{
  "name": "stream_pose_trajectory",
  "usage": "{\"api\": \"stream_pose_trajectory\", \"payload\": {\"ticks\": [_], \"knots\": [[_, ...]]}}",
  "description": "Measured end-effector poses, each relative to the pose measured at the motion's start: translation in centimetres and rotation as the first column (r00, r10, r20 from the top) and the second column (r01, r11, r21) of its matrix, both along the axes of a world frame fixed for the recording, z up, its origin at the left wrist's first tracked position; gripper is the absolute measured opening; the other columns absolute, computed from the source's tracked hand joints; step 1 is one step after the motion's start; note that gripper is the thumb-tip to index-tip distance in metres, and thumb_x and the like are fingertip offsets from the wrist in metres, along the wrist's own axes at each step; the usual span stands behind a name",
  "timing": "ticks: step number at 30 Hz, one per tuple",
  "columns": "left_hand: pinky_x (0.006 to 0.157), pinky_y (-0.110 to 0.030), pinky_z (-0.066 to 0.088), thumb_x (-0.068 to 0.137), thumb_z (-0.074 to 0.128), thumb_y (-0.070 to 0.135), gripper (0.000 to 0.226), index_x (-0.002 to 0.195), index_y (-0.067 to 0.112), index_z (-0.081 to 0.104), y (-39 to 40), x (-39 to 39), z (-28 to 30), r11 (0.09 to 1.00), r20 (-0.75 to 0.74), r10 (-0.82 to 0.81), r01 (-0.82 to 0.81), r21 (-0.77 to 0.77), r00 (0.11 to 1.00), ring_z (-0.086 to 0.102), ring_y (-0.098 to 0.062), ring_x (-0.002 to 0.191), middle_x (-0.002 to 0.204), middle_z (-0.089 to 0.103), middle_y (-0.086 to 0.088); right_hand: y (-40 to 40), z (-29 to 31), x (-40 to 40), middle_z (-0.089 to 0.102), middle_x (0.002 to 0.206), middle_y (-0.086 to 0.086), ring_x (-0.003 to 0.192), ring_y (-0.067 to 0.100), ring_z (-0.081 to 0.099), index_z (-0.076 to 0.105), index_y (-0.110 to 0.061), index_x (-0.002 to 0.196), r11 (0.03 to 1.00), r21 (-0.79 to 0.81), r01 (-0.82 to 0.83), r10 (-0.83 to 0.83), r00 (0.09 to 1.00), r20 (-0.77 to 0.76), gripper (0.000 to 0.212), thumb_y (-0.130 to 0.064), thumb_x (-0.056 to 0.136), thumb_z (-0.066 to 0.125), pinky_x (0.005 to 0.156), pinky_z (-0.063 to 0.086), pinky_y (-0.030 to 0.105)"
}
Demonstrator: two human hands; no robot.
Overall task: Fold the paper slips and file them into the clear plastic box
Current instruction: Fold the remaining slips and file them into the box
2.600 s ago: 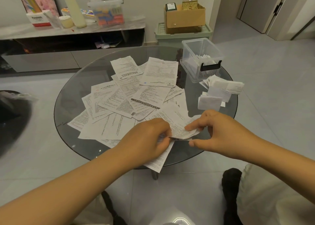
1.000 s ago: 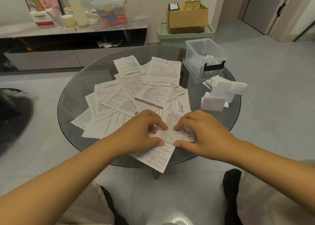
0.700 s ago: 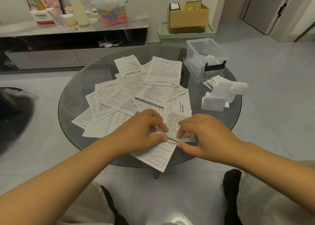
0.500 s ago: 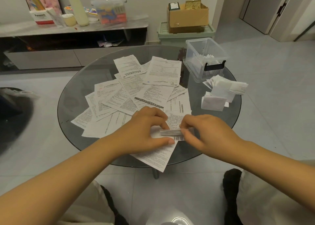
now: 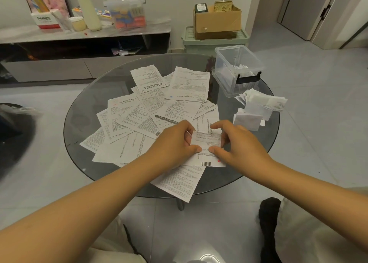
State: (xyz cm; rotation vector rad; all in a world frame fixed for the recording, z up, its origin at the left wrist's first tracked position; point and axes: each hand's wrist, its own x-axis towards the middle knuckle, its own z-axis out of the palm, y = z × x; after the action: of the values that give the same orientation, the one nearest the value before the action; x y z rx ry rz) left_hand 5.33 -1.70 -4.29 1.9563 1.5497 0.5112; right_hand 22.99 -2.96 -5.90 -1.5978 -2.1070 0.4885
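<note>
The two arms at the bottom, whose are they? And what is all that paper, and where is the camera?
There is no machine here. The arms belong to a person who wears a camera on the head, so you see what that person sees, looking forward and down. The left hand and the right hand are folding one paper slip: the fingers pinch it on both sides. It sits at the near side of a round glass table. Many flat unfolded slips lie spread across the table. On the right is a small pile of folded slips, and behind it a clear plastic box with a few folded slips inside. That is where the folded ones go.
</note>
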Motion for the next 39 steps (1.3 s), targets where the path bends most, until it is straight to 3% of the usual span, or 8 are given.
{"api": "stream_pose_trajectory", "payload": {"ticks": [4, 9, 13, 16, 24, 32, 36, 39], "knots": [[0.073, -0.023, 0.043, 0.077, 0.076, 0.024, 0.043, 0.112, 0.024, 0.051, 0.3, 0.1, 0.1, 0.999, -0.020, 0.025, -0.025, -0.021, 1.000, 0.049, -0.004, 0.071, 0.091, 0.054, 0.008, 0.2, -0.3, 0.4, 0.053, 0.110, -0.006, 0.108, 0.014, 0.042, 0.044, -0.035, 0.128, 0.999, 0.039, -0.010, 0.007, 0.996, 0.084, 0.051, -0.039, 0.082, 0.065, 0.089, 0.039, 0.028], [0.079, -0.020, 0.038, 0.079, 0.074, 0.027, 0.048, 0.122, 0.026, 0.054, 0.6, 0.0, 0.3, 1.000, -0.127, -0.020, 0.021, 0.004, 0.992, 0.048, -0.004, 0.080, 0.106, 0.045, 0.007, 0.3, 0.0, 1.0, 0.043, 0.114, -0.006, 0.111, 0.012, 0.032, 0.049, -0.037, 0.126, 1.000, -0.010, -0.017, 0.018, 0.992, 0.121, 0.045, -0.037, 0.084, 0.064, 0.089, 0.025, 0.021], [0.082, -0.021, 0.038, 0.079, 0.073, 0.029, 0.044, 0.119, 0.026, 0.056, 0.8, 0.1, 0.5, 1.000, -0.168, -0.027, 0.025, -0.018, 0.985, 0.047, -0.007, 0.086, 0.106, 0.041, 0.008, 0.0, 0.1, 1.2, 0.041, 0.121, -0.007, 0.114, 0.012, 0.030, 0.047, -0.034, 0.134, 1.000, 0.000, -0.030, 0.029, 0.976, 0.214, 0.046, -0.042, 0.089, 0.054, 0.096, 0.023, 0.023], [0.071, -0.019, 0.037, 0.078, 0.074, 0.029, 0.034, 0.106, 0.027, 0.055, 1.0, 0.2, 0.7, 0.999, -0.170, -0.033, 0.028, -0.032, 0.985, 0.047, -0.006, 0.083, 0.100, 0.041, 0.009, -0.6, 0.0, 1.2, 0.039, 0.124, -0.008, 0.113, 0.011, 0.029, 0.042, -0.034, 0.138, 0.998, 0.025, -0.062, 0.054, 0.968, 0.244, 0.045, -0.042, 0.094, 0.046, 0.092, 0.017, 0.020], [0.061, -0.013, 0.042, 0.083, 0.070, 0.018, 0.014, 0.081, 0.024, 0.057, 0.9, 0.9, 0.6, 0.999, 0.049, 0.001, 0.001, -0.035, 0.999, 0.053, 0.000, 0.064, 0.074, 0.059, 0.011, -1.0, -0.1, 1.8, 0.042, 0.119, -0.011, 0.104, 0.004, 0.025, 0.050, -0.030, 0.132, 0.996, 0.064, -0.063, 0.052, 0.985, 0.163, 0.043, -0.040, 0.090, 0.053, 0.091, 0.018, 0.017], [0.072, -0.028, 0.053, 0.085, 0.065, 0.011, 0.014, 0.090, 0.021, 0.057, 0.9, 3.0, 0.3, 0.991, 0.297, 0.092, -0.058, -0.120, 0.951, 0.066, -0.006, 0.059, 0.063, 0.064, 0.005, -1.6, -0.4, 3.0, 0.063, 0.103, -0.009, 0.099, 0.019, 0.049, 0.069, -0.026, 0.107, 0.956, 0.267, -0.119, 0.059, 0.973, 0.222, 0.032, -0.040, 0.080, 0.059, 0.084, 0.029, 0.030], [0.072, -0.028, 0.054, 0.088, 0.056, 0.004, 0.019, 0.092, 0.023, 0.057, 0.9, 4.4, 0.2, 0.988, 0.356, 0.081, -0.028, -0.151, 0.931, 0.064, -0.005, 0.061, 0.071, 0.068, 0.003, -1.8, -0.7, 3.8, 0.069, 0.092, -0.009, 0.085, 0.021, 0.059, 0.074, -0.027, 0.095, 0.933, 0.330, -0.146, 0.018, 0.932, 0.361, 0.029, -0.041, 0.076, 0.058, 0.072, 0.034, 0.030], [0.074, -0.024, 0.054, 0.089, 0.056, 0.006, 0.021, 0.097, 0.025, 0.058, 0.9, 5.3, 0.3, 0.996, 0.340, 0.038, -0.006, -0.093, 0.939, 0.066, -0.007, 0.071, 0.093, 0.065, 0.005, -1.6, -0.6, 4.7, 0.071, 0.085, -0.007, 0.077, 0.023, 0.059, 0.076, -0.026, 0.088, 0.913, 0.381, -0.146, -0.020, 0.917, 0.399, 0.016, -0.034, 0.076, 0.068, 0.066, 0.036, 0.030]]}}
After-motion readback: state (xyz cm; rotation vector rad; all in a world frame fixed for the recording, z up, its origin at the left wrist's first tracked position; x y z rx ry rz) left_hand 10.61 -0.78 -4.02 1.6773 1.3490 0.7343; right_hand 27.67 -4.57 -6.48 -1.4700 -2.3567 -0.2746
